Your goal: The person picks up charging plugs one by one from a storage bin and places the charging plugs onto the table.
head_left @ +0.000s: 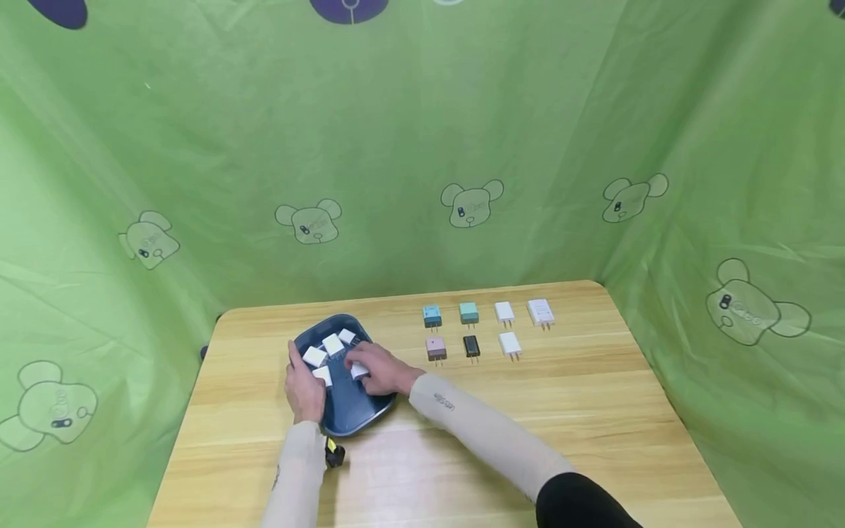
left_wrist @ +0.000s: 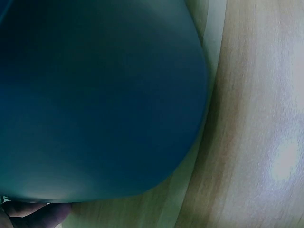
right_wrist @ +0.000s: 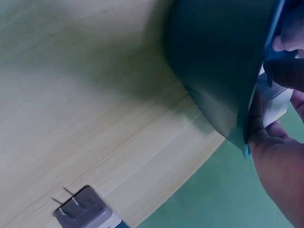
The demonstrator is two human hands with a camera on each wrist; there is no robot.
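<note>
My left hand [head_left: 305,389] grips the left side of a dark blue plastic tray [head_left: 353,414]; in the left wrist view its fingers [left_wrist: 40,216] show at the tray's edge. Inside the tray lie several white charger plugs [head_left: 333,345], mostly toward its far and left parts. Reaching over the right rim, my right hand [head_left: 383,369] pinches a white charger plug [head_left: 359,371] between thumb and fingers. The right wrist view shows that plug [right_wrist: 278,104] close inside the tray wall, partly covered by the fingers.
Right of the tray, chargers stand in two rows, prongs toward me: a blue one [head_left: 432,316], a green one [head_left: 469,313] and white ones [head_left: 540,312] behind; a mauve one [head_left: 436,348], a black one [head_left: 472,346] and a white one [head_left: 510,343] in front. A green curtain [head_left: 396,147] surrounds the wooden table [head_left: 581,411].
</note>
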